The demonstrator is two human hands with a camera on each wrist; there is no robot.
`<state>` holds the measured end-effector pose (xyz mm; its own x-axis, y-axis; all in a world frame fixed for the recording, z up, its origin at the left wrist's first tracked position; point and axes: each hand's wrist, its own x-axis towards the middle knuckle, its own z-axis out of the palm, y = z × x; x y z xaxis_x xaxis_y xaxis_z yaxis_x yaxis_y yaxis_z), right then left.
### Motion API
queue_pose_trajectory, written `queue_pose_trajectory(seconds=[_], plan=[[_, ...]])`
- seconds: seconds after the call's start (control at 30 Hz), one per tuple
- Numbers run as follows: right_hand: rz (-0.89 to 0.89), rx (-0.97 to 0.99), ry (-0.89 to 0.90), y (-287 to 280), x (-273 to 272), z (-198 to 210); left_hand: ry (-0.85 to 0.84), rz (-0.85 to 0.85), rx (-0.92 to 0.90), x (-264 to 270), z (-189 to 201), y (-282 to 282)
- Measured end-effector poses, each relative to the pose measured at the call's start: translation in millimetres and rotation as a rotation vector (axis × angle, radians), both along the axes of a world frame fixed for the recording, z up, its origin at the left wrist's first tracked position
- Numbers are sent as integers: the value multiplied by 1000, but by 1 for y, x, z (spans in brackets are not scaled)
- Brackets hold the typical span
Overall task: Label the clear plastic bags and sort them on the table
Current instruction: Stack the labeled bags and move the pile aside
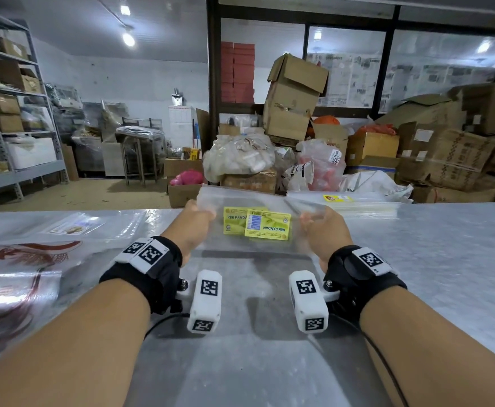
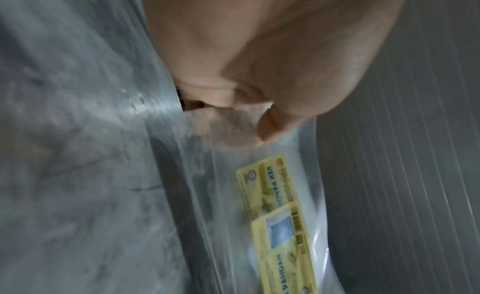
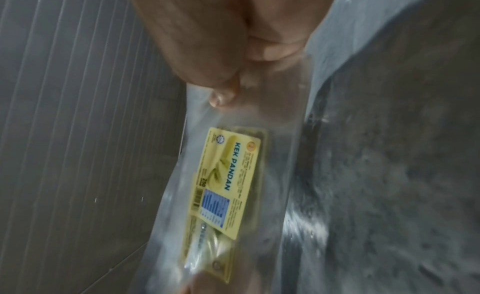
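Observation:
A clear plastic bag (image 1: 249, 202) is held up above the steel table (image 1: 431, 259), stretched between both hands. My left hand (image 1: 197, 214) pinches its left edge and my right hand (image 1: 317, 220) pinches its right edge. Two yellow "KEK PANDAN" labels (image 1: 267, 226) show on or through the bag, overlapping. In the left wrist view the thumb (image 2: 272, 124) presses the bag (image 2: 306, 195) just above the labels (image 2: 280, 222). In the right wrist view the thumb (image 3: 223, 93) pinches the bag (image 3: 275, 195) above the label (image 3: 226, 181).
A stack of clear bags (image 1: 355, 202) with a yellow label on top lies at the table's far right. More plastic bags, one with red print (image 1: 20, 254) and one with a pale label (image 1: 73, 226), lie at the left. Cardboard boxes (image 1: 293, 98) and shelving (image 1: 14, 113) stand beyond the table.

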<state>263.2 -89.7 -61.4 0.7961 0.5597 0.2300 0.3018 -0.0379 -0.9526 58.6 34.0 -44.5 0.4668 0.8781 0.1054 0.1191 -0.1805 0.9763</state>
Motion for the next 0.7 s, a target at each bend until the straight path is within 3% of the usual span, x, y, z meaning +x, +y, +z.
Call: queue_pose_trajectory(seconds=[0.27, 0.7], plan=[[34, 90, -60, 10, 1, -13, -57, 21, 26, -3, -12, 13], [177, 138, 57, 13, 4, -21, -40, 49, -48, -1, -22, 23]])
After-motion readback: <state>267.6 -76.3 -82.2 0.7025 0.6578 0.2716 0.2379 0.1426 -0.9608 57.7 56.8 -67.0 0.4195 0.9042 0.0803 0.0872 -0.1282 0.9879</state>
